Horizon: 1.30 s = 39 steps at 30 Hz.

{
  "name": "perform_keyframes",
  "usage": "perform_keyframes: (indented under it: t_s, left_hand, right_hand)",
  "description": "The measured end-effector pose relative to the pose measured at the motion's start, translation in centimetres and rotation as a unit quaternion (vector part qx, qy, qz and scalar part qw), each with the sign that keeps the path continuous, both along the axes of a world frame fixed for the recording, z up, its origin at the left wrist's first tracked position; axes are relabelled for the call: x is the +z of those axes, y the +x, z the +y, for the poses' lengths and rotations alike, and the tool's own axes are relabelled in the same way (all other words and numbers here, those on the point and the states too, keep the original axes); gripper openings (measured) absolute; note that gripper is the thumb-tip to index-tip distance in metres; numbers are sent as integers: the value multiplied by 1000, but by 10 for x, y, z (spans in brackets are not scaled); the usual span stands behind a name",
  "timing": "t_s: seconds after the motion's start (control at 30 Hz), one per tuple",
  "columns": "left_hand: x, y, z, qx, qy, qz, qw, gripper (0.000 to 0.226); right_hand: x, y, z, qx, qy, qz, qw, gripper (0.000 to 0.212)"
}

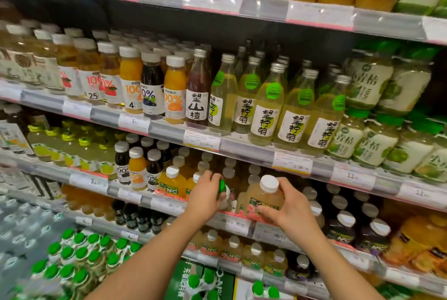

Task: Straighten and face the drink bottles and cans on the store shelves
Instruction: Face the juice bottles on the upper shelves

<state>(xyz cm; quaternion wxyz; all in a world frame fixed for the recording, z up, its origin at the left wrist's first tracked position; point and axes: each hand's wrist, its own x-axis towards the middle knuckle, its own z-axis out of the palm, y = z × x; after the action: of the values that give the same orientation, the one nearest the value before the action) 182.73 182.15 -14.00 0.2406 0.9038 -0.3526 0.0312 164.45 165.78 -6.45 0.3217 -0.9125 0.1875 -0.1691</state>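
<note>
Head view: stocked drink shelves [200, 141]

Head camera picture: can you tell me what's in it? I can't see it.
Two bare hands reach into a store shelf of juice: the right hand holds a white-capped pale bottle, the left hand grips a green-capped bottle.
</note>
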Motion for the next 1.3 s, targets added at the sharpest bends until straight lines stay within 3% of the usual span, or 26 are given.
perform_keyframes:
  t_s: [0.13, 0.43, 0.57, 0.9, 1.2, 1.3]
  left_hand:
    - [22, -3, 38, -4, -82, -30, 996, 45]
    - [63, -22, 115, 21, -190, 1, 982, 36]
    - [74, -22, 133, 37, -201, -10, 979, 38]
    - [113, -17, 133, 31, -215, -51, 975, 38]
    - [133, -28, 125, -7, -207, -64, 976, 40]
    - [143, -34, 127, -18, -201, -70, 977, 39]
  right_hand:
    - [-16, 31, 5, -26, -38, 12, 999, 74]
    - [-43, 85, 22, -33, -19, 41, 998, 80]
    - [-44, 104, 33, -15, -23, 57, 998, 75]
    - [-37, 125, 34, 37, -129, 181, 974, 39]
    - [-45, 145, 35, 73, -195, 279, 938, 55]
    - [-47, 145, 35, 86, -236, 284, 925, 37]
